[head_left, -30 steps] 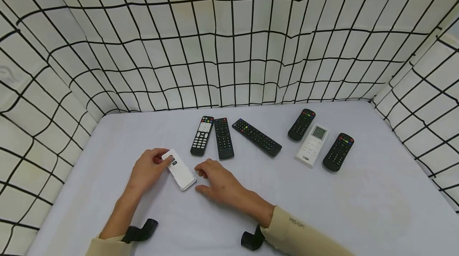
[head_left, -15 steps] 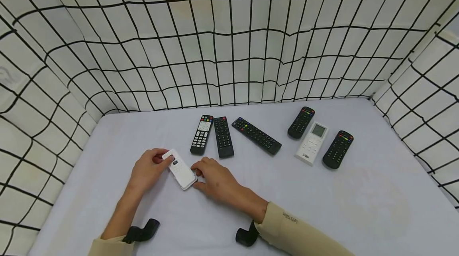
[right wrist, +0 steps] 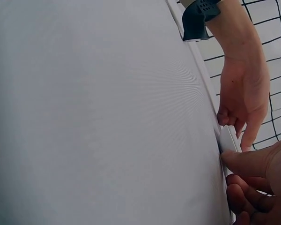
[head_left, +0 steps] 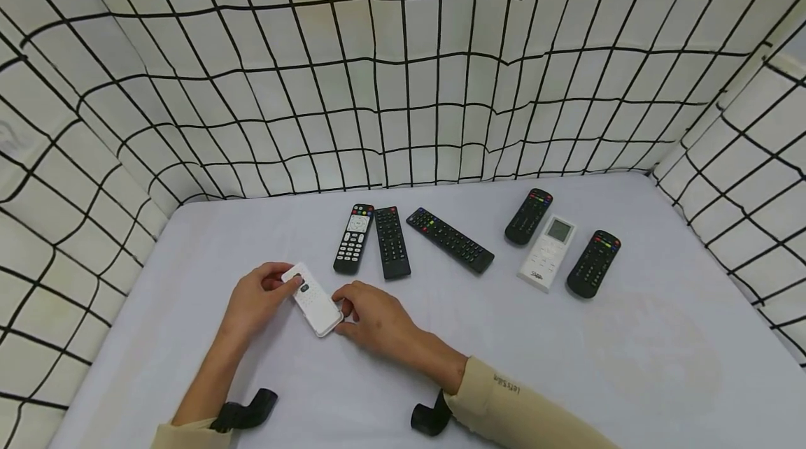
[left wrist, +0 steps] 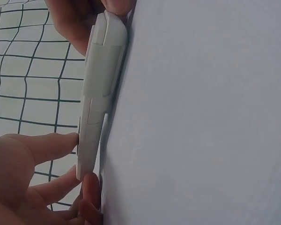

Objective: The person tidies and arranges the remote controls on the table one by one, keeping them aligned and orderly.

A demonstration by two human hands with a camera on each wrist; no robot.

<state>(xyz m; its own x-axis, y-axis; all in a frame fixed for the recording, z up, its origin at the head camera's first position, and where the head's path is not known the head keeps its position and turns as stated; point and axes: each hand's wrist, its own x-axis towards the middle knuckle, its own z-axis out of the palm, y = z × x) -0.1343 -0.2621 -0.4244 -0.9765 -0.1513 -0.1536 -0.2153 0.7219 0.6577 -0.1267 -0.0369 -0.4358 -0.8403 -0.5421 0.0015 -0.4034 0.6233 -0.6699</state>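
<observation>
**A booth-like space, wider setting unclear**

Black grid lines [head_left: 409, 107] crossed pale walls [head_left: 423, 82] on three sides of a white-covered tabletop [head_left: 516, 365], and black wrist cameras [head_left: 242, 415] were worn, suggesting a recording booth. Whether it stood in a lab, office or home could not be told.

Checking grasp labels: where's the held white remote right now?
In the head view, the white remote is left of centre, gripped by the left hand and right hand at opposite ends, below and left of the black remote with white buttons.
</observation>
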